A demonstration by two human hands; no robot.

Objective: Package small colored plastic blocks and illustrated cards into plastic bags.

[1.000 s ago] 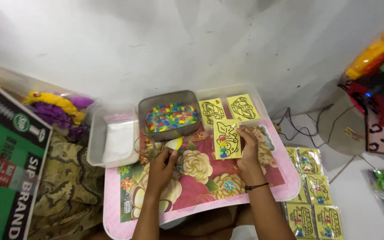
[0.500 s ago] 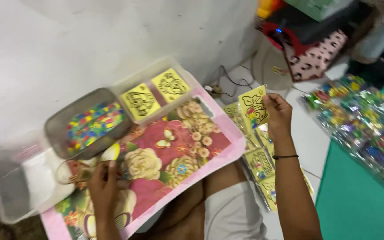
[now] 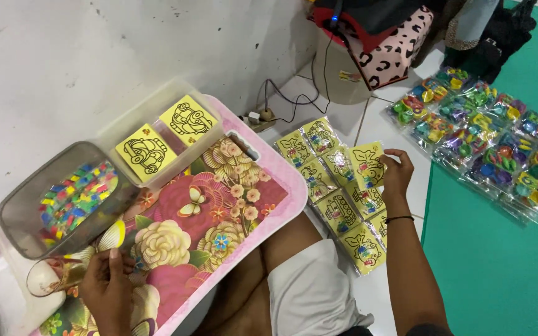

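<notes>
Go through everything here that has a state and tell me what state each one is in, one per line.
Right hand: holding a yellow picture card over the floor.
Left hand: resting on the floral tray, fingers on a clear bag.
Grey tub: open, with coloured pieces inside.
Clear tray: open, two yellow cards lying flat.
Packed cards: laid in overlapping rows on the floor.
Toy packets: sealed, spread out.

Yellow picture packets (image 3: 337,186) in clear wrap lying in rows on the white floor, one more yellow packet (image 3: 368,165) pinched in the right hand (image 3: 398,174), glossy bags of bright toys (image 3: 487,134) spread over the green mat.
</notes>
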